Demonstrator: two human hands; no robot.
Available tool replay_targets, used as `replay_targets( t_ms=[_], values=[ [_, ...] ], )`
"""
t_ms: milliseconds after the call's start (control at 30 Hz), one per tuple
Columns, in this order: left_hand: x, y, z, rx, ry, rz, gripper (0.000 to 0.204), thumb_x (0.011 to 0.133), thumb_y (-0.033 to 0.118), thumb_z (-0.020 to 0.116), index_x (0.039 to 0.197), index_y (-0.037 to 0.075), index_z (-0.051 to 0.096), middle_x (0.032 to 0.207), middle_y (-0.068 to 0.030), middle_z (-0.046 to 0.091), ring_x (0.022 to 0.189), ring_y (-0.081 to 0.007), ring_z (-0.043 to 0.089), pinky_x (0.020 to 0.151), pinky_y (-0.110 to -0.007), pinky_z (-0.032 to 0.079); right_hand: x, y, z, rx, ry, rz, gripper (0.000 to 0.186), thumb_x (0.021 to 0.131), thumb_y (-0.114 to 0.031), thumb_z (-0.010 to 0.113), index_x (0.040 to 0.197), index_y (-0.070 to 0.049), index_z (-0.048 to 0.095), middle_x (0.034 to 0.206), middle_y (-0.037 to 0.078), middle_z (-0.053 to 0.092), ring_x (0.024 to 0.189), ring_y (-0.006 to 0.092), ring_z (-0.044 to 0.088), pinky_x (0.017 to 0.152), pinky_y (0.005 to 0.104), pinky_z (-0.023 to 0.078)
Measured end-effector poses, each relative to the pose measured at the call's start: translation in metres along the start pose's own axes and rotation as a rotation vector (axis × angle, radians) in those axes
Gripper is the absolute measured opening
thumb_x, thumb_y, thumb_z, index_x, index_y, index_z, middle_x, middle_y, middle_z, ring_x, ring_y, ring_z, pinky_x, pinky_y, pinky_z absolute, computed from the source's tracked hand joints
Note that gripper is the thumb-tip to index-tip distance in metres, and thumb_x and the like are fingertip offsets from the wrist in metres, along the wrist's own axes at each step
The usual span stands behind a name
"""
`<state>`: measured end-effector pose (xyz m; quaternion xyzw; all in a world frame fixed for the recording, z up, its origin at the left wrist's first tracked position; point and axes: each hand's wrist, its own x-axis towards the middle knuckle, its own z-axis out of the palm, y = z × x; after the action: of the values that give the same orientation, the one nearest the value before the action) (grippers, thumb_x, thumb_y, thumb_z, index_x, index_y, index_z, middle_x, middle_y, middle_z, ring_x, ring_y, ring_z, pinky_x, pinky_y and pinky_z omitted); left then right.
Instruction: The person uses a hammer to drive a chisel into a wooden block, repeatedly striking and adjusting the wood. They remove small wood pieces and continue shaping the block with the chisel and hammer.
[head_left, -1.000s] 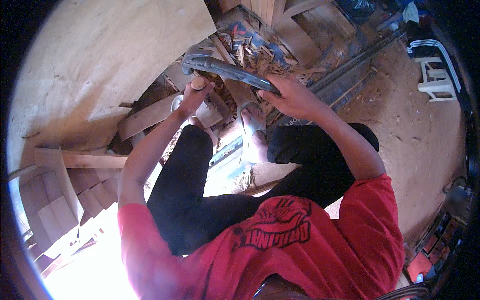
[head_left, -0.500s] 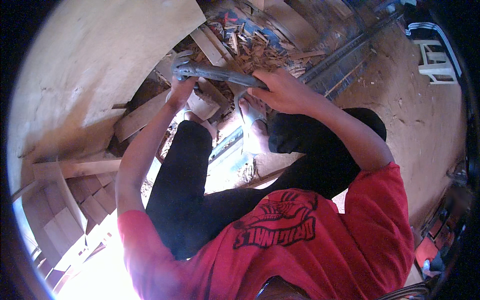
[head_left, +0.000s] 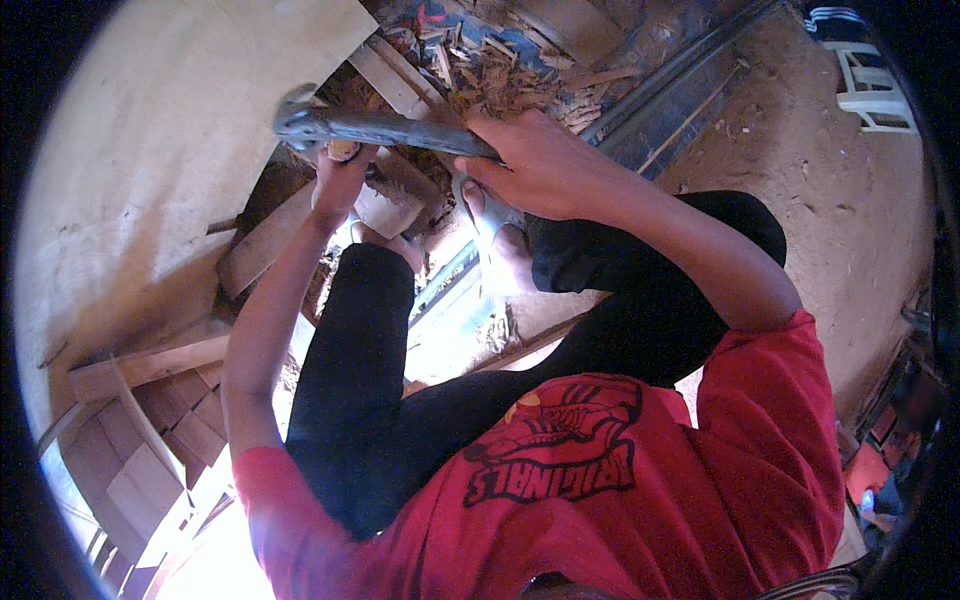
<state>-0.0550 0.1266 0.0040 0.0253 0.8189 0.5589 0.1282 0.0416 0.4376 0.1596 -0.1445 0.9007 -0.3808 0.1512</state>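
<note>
The dark grey hammer [head_left: 385, 130] crosses the frame's upper left-centre, gripped near its end by the right hand [head_left: 545, 165], seemingly for leverage. The left hand [head_left: 342, 185] closes around a rounded wooden handle [head_left: 343, 150] near the hammer's head, apparently steadying it. Beyond lie splintery wood scraps [head_left: 490, 85], upper centre, and a smooth, pale board [head_left: 200, 130], upper left.

brown floor [head_left: 820, 240] | white chair [head_left: 875, 101], upper right | glare [head_left: 215, 555], lower left

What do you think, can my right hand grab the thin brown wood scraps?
Probably not as things stand: your right hand grips the dark grey hammer. Otherwise the way looks free; the wood scraps lie just ahead.
</note>
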Motion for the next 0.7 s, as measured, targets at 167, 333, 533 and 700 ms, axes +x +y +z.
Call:
replay_targets(
  t_ms=[167,333,533,700],
  values=[
    [0.000,-0.025,0.003,-0.033,-0.009,0.013,0.016,0.093,0.015,0.082,0.098,0.006,0.069,0.094,-0.0005,0.073,0.087,-0.0113,0.068,0.077,-0.032,0.056,-0.008,0.011,0.013,0.054,-0.071,0.063,0.040,0.102,-0.038,0.060,0.109,0.001,0.065,0.087,0.030,0.072,0.089,0.0518,0.071,0.087,0.0618,0.056],
    [-0.009,-0.029,0.008,0.091,-0.067,0.039,0.029,0.089,0.014,0.087,0.108,0.005,0.067,0.099,-0.0015,0.074,0.086,-0.0119,0.070,0.077,-0.032,0.057,-0.017,0.032,0.019,-0.031,0.013,0.047,0.032,0.104,-0.030,0.063,0.107,0.002,0.062,0.069,0.024,0.065,0.069,0.0463,0.069,0.065,0.0548,0.051],
    [-0.004,-0.033,0.006,-0.051,-0.010,-0.057,0.031,0.090,0.021,0.088,0.104,0.002,0.068,0.097,-0.0003,0.073,0.083,-0.0107,0.068,0.074,-0.030,0.057,-0.017,0.031,0.017,-0.020,-0.068,0.105,0.042,0.101,-0.036,0.061,0.112,0.004,0.063,0.079,0.030,0.068,0.079,0.0509,0.070,0.076,0.0593,0.055],
    [0.007,-0.043,0.000,0.160,-0.131,0.004,0.036,0.090,0.029,0.088,0.104,0.002,0.070,0.093,-0.0016,0.073,0.080,-0.0122,0.069,0.072,-0.029,0.058,-0.015,0.032,0.013,0.051,-0.031,0.118,0.041,0.101,-0.035,0.060,0.111,0.004,0.063,0.078,0.031,0.067,0.078,0.0513,0.070,0.076,0.0599,0.055]
  ],
)
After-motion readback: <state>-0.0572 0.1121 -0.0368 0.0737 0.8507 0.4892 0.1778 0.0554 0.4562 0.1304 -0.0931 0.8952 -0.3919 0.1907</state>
